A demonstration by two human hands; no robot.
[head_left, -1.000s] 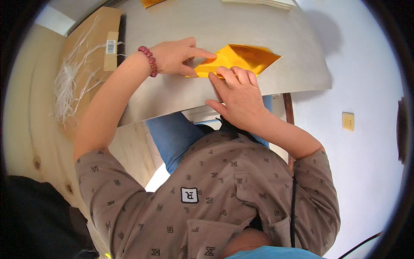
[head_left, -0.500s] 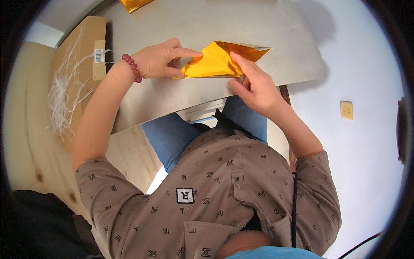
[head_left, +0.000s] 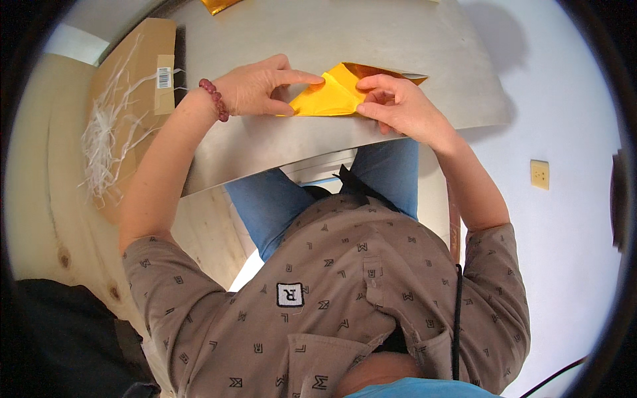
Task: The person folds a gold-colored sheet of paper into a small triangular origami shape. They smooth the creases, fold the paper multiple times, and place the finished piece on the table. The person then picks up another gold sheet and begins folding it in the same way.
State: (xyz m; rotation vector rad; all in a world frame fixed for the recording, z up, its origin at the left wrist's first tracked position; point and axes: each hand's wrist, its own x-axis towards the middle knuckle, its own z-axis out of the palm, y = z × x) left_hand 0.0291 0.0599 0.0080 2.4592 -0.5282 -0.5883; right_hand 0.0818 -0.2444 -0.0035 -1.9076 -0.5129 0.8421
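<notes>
A sheet of shiny gold foil paper (head_left: 322,99), folded into slanting flaps, lies on the grey tabletop in front of me. Its right part stands up in a pointed fold with a darker, bronze-looking inside. My left hand (head_left: 255,86), with a dark red bead bracelet at the wrist, rests against the paper's left side. Its index finger is stretched onto the slanted upper edge and its thumb lies at the lower left corner, the two spread apart. At the paper's right, my right hand (head_left: 398,106) pinches the folded flap between thumb and index finger, the other fingers curled.
Another gold foil piece (head_left: 219,5) lies at the table's (head_left: 265,26) far edge. Left of the table stands a brown cardboard box (head_left: 142,86) with white stringy strips (head_left: 106,149) hanging over it. A white wall with a socket (head_left: 539,174) borders the right side.
My right hand has turned and its fingers have closed to a pinch on the right flap. The left hand keeps its place on the paper. The whole view has shifted slightly.
</notes>
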